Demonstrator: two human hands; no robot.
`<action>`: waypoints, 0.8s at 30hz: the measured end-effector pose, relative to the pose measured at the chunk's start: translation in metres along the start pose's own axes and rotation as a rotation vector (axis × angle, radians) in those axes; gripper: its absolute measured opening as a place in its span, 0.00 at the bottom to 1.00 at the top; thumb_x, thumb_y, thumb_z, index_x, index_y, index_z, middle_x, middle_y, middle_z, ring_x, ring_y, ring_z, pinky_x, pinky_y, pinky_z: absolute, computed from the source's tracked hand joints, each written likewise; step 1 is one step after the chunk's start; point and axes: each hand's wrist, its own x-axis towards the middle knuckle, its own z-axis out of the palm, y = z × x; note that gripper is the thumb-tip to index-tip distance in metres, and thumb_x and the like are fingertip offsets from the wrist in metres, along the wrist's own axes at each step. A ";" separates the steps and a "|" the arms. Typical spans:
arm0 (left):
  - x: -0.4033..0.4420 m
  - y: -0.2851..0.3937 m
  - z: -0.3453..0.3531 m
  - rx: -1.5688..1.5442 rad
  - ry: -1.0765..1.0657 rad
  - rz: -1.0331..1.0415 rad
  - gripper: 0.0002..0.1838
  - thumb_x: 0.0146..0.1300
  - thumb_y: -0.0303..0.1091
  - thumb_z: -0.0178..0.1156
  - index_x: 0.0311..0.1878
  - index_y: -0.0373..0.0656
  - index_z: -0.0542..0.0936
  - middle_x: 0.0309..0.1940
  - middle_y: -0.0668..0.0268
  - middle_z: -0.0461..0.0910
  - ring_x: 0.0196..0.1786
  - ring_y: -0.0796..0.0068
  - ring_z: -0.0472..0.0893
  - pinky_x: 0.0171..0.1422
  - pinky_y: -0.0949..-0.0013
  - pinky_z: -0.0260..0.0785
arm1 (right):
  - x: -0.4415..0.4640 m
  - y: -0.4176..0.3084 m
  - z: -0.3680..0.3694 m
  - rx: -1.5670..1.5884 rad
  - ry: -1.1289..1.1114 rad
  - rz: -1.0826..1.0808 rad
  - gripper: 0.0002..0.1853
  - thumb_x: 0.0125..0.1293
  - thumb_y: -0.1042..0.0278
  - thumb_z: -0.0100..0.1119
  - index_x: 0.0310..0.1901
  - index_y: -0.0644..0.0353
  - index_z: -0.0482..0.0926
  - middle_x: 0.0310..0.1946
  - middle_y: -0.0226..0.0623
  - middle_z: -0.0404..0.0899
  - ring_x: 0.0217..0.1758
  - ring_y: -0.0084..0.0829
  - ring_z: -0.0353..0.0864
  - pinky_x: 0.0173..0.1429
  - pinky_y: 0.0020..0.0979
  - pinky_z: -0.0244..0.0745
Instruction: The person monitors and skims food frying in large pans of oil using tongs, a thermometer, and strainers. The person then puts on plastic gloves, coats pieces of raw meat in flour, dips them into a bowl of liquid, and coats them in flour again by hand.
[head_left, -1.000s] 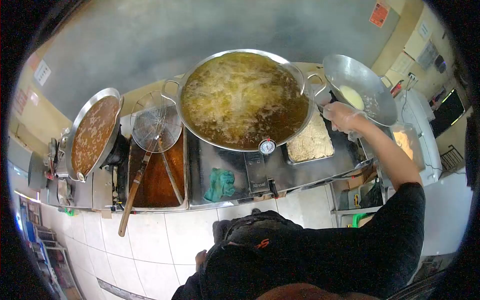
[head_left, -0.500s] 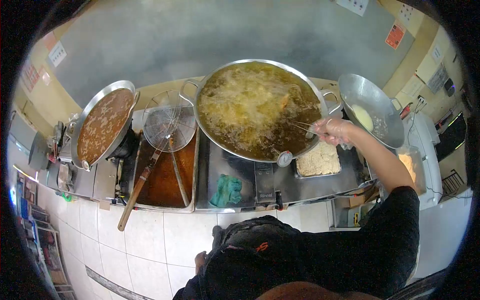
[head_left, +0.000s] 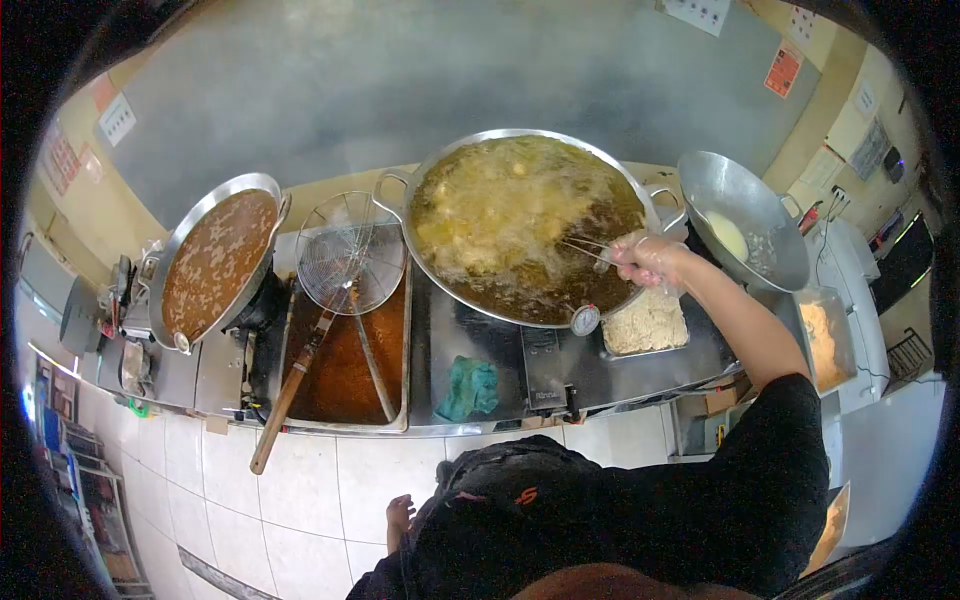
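Note:
In my right hand, covered by a clear plastic glove, is a pair of thin metal tongs. Their tips reach over the bubbling oil in a large two-handled wok. Pale frying pieces show through the foam in several spots, blurred by it. A dial thermometer is fixed at the wok's near rim. Just under my right wrist, a metal tray of pale flour or breading sits beside the wok. My left hand hangs low by my body, fingers loosely apart, holding nothing.
To the left, a wire skimmer with a wooden handle lies across a tray of reddish-brown liquid. Beyond stands a pan of brown sauce. A green cloth lies near the counter's front edge. Another wok stands at right.
My right hand and the tongs have moved left, further over the oil. My left hand shows a little higher. The whole view has shifted slightly.

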 end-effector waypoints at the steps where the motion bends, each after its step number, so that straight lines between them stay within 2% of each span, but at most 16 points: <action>1: 0.009 -0.009 -0.005 -0.114 -0.047 0.019 0.18 0.61 0.38 0.59 0.51 0.39 0.73 0.39 0.59 0.78 0.36 0.65 0.78 0.34 0.61 0.72 | -0.003 -0.006 0.003 -0.020 0.044 0.002 0.08 0.71 0.67 0.44 0.33 0.57 0.68 0.15 0.29 0.66 0.08 0.15 0.56 0.11 0.23 0.48; 3: 0.012 -0.016 -0.014 0.194 -0.122 0.299 0.20 0.61 0.38 0.60 0.52 0.36 0.73 0.39 0.58 0.78 0.36 0.65 0.78 0.37 0.63 0.75 | 0.004 0.004 -0.009 -0.017 -0.012 -0.029 0.08 0.71 0.66 0.44 0.32 0.56 0.67 0.15 0.29 0.66 0.08 0.16 0.55 0.11 0.23 0.48; 4: 0.012 -0.012 -0.009 -0.035 0.073 0.077 0.19 0.61 0.38 0.60 0.50 0.34 0.74 0.37 0.57 0.78 0.36 0.67 0.79 0.40 0.66 0.76 | -0.003 0.002 -0.009 -0.016 0.008 -0.028 0.09 0.71 0.66 0.44 0.31 0.56 0.67 0.15 0.28 0.66 0.08 0.16 0.56 0.11 0.23 0.48; 9: -0.006 -0.023 -0.018 0.064 0.059 0.159 0.16 0.61 0.38 0.59 0.45 0.34 0.77 0.34 0.59 0.80 0.36 0.67 0.79 0.41 0.66 0.75 | -0.005 0.006 -0.006 -0.083 0.090 -0.055 0.09 0.70 0.65 0.45 0.30 0.55 0.65 0.14 0.27 0.64 0.08 0.16 0.55 0.10 0.23 0.47; 11: -0.009 -0.020 -0.031 1.192 -0.058 0.760 0.16 0.60 0.39 0.60 0.44 0.34 0.79 0.36 0.59 0.81 0.37 0.66 0.80 0.41 0.66 0.74 | -0.006 0.017 -0.017 -0.103 0.106 -0.062 0.08 0.69 0.64 0.46 0.32 0.55 0.66 0.14 0.26 0.64 0.09 0.16 0.55 0.10 0.23 0.48; 12: -0.004 -0.029 -0.036 1.196 -0.060 0.763 0.16 0.60 0.39 0.60 0.44 0.34 0.79 0.36 0.59 0.81 0.37 0.66 0.80 0.41 0.66 0.74 | -0.010 0.020 -0.020 -0.094 0.151 -0.060 0.08 0.69 0.64 0.46 0.32 0.56 0.66 0.15 0.25 0.64 0.09 0.16 0.56 0.11 0.24 0.49; 14: 0.001 -0.049 -0.040 0.174 0.059 0.301 0.16 0.59 0.39 0.61 0.43 0.36 0.80 0.37 0.60 0.83 0.38 0.68 0.81 0.43 0.67 0.74 | -0.021 0.021 -0.024 -0.086 0.202 -0.050 0.08 0.69 0.63 0.46 0.33 0.56 0.67 0.15 0.25 0.64 0.10 0.15 0.57 0.12 0.24 0.50; 15: -0.007 -0.042 -0.038 0.178 0.052 0.299 0.16 0.59 0.39 0.61 0.43 0.36 0.80 0.37 0.60 0.83 0.38 0.68 0.81 0.43 0.67 0.74 | -0.028 0.019 -0.026 -0.131 0.227 -0.022 0.08 0.68 0.63 0.47 0.31 0.55 0.66 0.15 0.25 0.63 0.11 0.16 0.57 0.13 0.23 0.50; 17: -0.024 -0.032 -0.039 0.544 0.126 0.183 0.16 0.58 0.39 0.63 0.45 0.39 0.81 0.36 0.61 0.83 0.39 0.71 0.81 0.45 0.68 0.73 | -0.040 0.015 -0.027 -0.178 0.253 0.014 0.09 0.68 0.63 0.48 0.30 0.54 0.66 0.15 0.24 0.63 0.11 0.16 0.57 0.13 0.23 0.50; 18: -0.019 -0.045 -0.043 0.399 0.143 0.247 0.14 0.57 0.39 0.61 0.42 0.42 0.81 0.33 0.60 0.83 0.37 0.65 0.82 0.43 0.64 0.73 | -0.046 0.012 -0.025 -0.250 0.302 0.011 0.09 0.68 0.63 0.48 0.32 0.56 0.67 0.15 0.24 0.63 0.12 0.17 0.59 0.14 0.23 0.51; 19: -0.008 -0.049 -0.049 0.402 0.139 0.245 0.14 0.57 0.39 0.61 0.42 0.42 0.81 0.33 0.60 0.83 0.37 0.65 0.82 0.43 0.64 0.73 | -0.049 0.012 -0.024 -0.322 0.350 0.009 0.09 0.68 0.63 0.48 0.33 0.57 0.69 0.16 0.25 0.63 0.12 0.17 0.60 0.15 0.23 0.52; 20: -0.004 -0.046 -0.049 0.924 0.058 0.434 0.13 0.57 0.41 0.60 0.39 0.42 0.81 0.32 0.58 0.82 0.37 0.60 0.81 0.42 0.61 0.73 | -0.049 0.015 -0.025 -0.322 0.352 0.012 0.09 0.68 0.63 0.48 0.33 0.57 0.69 0.16 0.25 0.63 0.12 0.17 0.60 0.15 0.23 0.52; 21: 0.000 -0.043 -0.050 1.446 -0.033 0.620 0.13 0.56 0.42 0.59 0.37 0.43 0.81 0.31 0.57 0.82 0.36 0.56 0.80 0.41 0.59 0.73 | -0.046 0.019 -0.027 -0.463 0.405 -0.055 0.08 0.68 0.64 0.48 0.35 0.60 0.70 0.16 0.29 0.66 0.13 0.23 0.64 0.17 0.26 0.57; 22: 0.003 -0.038 -0.053 1.448 -0.036 0.621 0.13 0.56 0.42 0.59 0.37 0.43 0.81 0.31 0.57 0.82 0.36 0.56 0.80 0.41 0.59 0.73 | -0.046 0.022 -0.028 -0.603 0.457 -0.122 0.08 0.67 0.66 0.47 0.38 0.62 0.72 0.16 0.34 0.69 0.14 0.28 0.68 0.19 0.30 0.63; 23: 0.007 -0.034 -0.054 1.400 -0.062 0.642 0.13 0.55 0.43 0.58 0.35 0.43 0.81 0.31 0.56 0.81 0.37 0.52 0.79 0.41 0.57 0.72 | -0.048 0.022 -0.027 -0.604 0.458 -0.119 0.08 0.67 0.66 0.47 0.38 0.62 0.72 0.16 0.34 0.69 0.14 0.28 0.68 0.19 0.30 0.63; 24: 0.008 -0.032 -0.054 1.352 -0.089 0.661 0.13 0.54 0.43 0.57 0.34 0.44 0.80 0.31 0.55 0.80 0.37 0.49 0.78 0.41 0.55 0.71 | -0.050 0.021 -0.023 -0.869 0.449 -0.228 0.09 0.66 0.68 0.47 0.40 0.64 0.72 0.19 0.41 0.72 0.19 0.36 0.73 0.24 0.34 0.68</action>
